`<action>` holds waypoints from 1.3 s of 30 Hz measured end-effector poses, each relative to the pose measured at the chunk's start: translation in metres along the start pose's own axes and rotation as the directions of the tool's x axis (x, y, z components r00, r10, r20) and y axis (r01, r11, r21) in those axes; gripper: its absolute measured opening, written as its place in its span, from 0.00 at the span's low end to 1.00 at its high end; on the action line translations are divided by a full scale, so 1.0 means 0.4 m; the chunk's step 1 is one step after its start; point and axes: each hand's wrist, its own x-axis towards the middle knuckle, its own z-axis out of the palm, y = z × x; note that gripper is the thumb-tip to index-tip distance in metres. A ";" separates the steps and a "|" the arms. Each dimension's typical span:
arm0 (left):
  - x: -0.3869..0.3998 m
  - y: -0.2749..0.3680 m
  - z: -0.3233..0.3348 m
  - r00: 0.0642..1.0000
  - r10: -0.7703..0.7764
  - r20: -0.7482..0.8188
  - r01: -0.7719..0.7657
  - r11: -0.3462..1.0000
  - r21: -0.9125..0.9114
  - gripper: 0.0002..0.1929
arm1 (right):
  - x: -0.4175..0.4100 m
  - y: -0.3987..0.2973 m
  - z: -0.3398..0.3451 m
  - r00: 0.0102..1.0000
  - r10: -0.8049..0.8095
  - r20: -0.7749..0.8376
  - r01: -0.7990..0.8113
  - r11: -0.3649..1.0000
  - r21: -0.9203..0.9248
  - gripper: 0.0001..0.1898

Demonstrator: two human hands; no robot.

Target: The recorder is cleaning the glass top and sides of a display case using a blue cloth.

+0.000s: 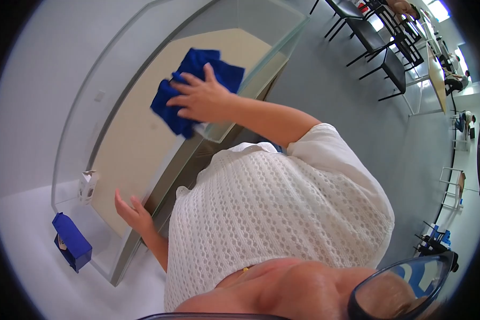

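My right hand (202, 98) lies spread over a crumpled dark blue cloth (226, 74), fingers splayed and palm towards it. Beneath the cloth is a glass-walled case (248, 74) with a cream base panel (144, 140); whether the cloth touches the glass or the panel, I cannot tell. My left hand (132, 216) holds nothing. It is raised beside the near grey edge (160, 182) of the case, its visible fingers apart.
A blue box (73, 242) with an opening and a small white carton (87, 187) stand at the far-left end. A pale wall (36, 100) lies behind. Black chairs (366, 36), a table (436, 80) and a seated person (458, 82) are across the grey floor (344, 92).
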 end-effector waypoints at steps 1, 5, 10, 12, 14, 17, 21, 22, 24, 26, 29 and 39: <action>-0.001 -0.003 0.002 1.000 -0.007 -0.001 0.007 1.000 -0.001 0.24 | -0.007 0.055 -0.012 0.999 0.053 0.007 -0.053 0.998 -0.029 0.21; -0.011 -0.020 -0.006 0.994 -0.107 -0.009 0.107 0.994 0.013 0.24 | -0.053 0.304 -0.042 0.968 0.252 -0.003 -0.251 0.961 -0.113 0.21; 0.009 0.086 0.015 0.929 -0.369 0.034 0.366 0.928 0.071 0.24 | -0.128 0.600 -0.077 0.923 0.374 -0.086 -0.384 0.907 -0.175 0.24; 0.007 0.145 0.060 0.962 -0.271 -0.016 0.271 0.959 0.080 0.24 | -0.127 0.684 -0.091 0.909 0.408 -0.079 -0.415 0.882 -0.223 0.25; 0.009 0.206 0.118 0.983 -0.157 -0.099 0.156 0.988 -0.019 0.25 | -0.137 0.761 -0.105 0.902 0.428 -0.062 -0.432 0.884 -0.181 0.26; 0.046 0.281 0.208 0.962 -0.132 -0.240 0.142 0.990 0.026 0.25 | -0.148 0.781 -0.124 0.904 0.427 0.008 -0.423 0.898 -0.120 0.26; 0.049 0.321 0.206 0.924 -0.191 -0.332 0.280 0.928 0.245 0.25 | -0.092 0.738 -0.099 0.966 0.257 0.008 -0.248 0.939 -0.236 0.28; 0.046 0.310 0.205 0.931 -0.177 -0.320 0.261 0.934 0.244 0.25 | -0.068 0.697 -0.094 0.987 0.156 0.032 -0.147 0.970 -0.195 0.28; 0.045 0.310 0.210 0.940 -0.156 -0.304 0.230 0.948 0.222 0.26 | -0.012 0.601 -0.072 0.998 -0.045 0.053 0.053 0.988 -0.144 0.29; 0.047 0.326 0.204 0.921 -0.256 -0.293 0.328 0.915 0.234 0.26 | 0.053 0.467 -0.057 0.971 -0.206 0.125 0.216 0.974 -0.073 0.29; 0.043 0.330 0.201 0.912 -0.259 -0.317 0.344 0.906 0.247 0.26 | 0.120 0.254 -0.009 0.887 -0.458 0.055 0.453 0.888 0.079 0.33; 0.050 0.338 0.205 0.929 -0.204 -0.309 0.300 0.903 0.307 0.25 | 0.238 0.042 0.028 0.902 -0.427 0.061 0.419 0.901 0.113 0.30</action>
